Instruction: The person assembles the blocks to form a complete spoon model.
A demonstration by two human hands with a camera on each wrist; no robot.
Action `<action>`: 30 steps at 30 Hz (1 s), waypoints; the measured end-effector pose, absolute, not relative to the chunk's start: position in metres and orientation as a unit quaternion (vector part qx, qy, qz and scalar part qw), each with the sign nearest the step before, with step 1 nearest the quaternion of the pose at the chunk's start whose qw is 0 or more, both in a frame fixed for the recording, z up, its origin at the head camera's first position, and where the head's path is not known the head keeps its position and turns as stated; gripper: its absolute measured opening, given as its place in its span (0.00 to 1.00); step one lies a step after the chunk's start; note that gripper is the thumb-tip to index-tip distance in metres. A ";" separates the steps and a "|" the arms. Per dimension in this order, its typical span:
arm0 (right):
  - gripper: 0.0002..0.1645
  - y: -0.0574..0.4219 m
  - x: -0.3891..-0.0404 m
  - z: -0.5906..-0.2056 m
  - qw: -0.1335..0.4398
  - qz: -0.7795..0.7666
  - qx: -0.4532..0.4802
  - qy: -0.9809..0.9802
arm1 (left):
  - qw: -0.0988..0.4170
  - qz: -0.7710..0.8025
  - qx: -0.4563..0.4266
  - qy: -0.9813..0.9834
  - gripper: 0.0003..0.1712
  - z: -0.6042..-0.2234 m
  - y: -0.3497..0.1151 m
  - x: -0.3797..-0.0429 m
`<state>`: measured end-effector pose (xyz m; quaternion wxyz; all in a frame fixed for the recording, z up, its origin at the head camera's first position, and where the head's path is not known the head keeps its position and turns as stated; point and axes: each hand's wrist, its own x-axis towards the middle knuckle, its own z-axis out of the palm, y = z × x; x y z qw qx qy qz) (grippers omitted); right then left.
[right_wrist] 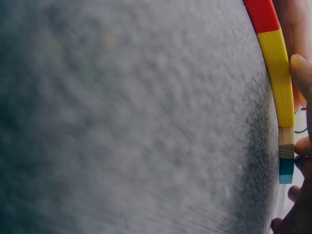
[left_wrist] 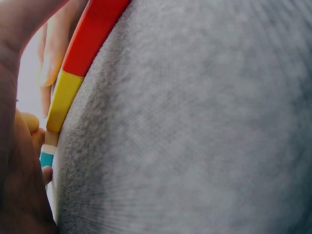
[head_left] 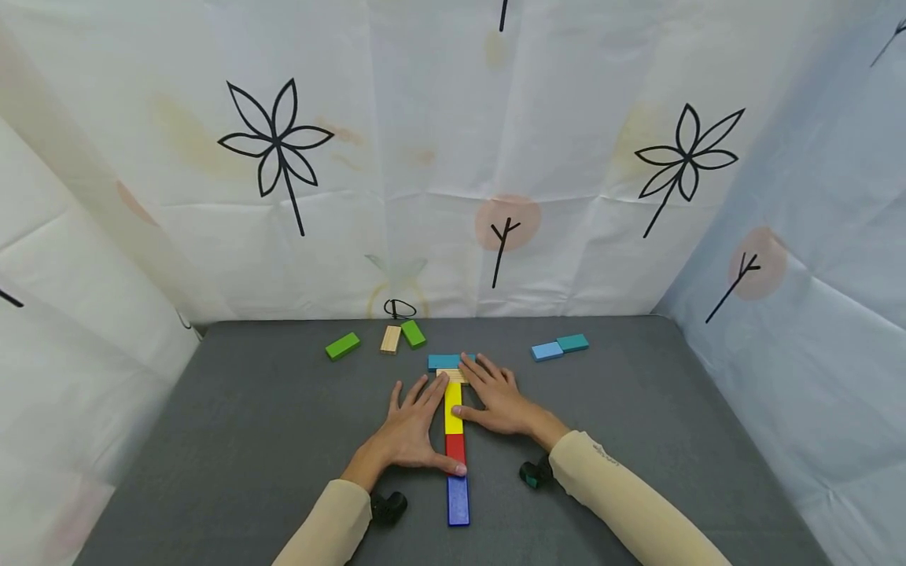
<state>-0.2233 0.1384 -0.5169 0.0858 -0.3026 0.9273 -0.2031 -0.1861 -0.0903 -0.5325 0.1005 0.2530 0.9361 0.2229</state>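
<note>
Five wooden blocks lie in a line on the grey cloth: a teal block (head_left: 443,362) crosswise at the far end, a plain wood block (head_left: 456,376) crosswise against it, then a yellow block (head_left: 454,409), a red block (head_left: 455,446) and a blue block (head_left: 458,501) lengthwise. My left hand (head_left: 406,434) is spread at the line's left, its index fingertip at the plain block and its thumb over the red block's near end. From the right, my right hand (head_left: 502,405) touches the far blocks with extended fingers; its thumb rests on the yellow block (right_wrist: 277,73).
At the back left lie two green blocks (head_left: 343,347) and a plain wood block (head_left: 390,339). A light blue block (head_left: 547,351) and a teal one (head_left: 572,343) touch at the back right. White patterned curtains (head_left: 439,157) stand behind the table and at both sides.
</note>
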 end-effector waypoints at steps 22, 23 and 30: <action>0.55 0.141 -0.221 -0.524 0.113 -0.171 -0.311 0.928 | 0.083 0.229 0.260 0.935 0.80 -0.536 -0.092 -0.186; 0.55 0.141 -0.221 -0.524 0.113 -0.170 -0.311 0.928 | 0.081 0.229 0.259 0.935 0.80 -0.535 -0.092 -0.186; 0.56 0.141 -0.221 -0.524 0.118 -0.166 -0.309 0.929 | 0.082 0.225 0.259 0.936 0.79 -0.533 -0.092 -0.185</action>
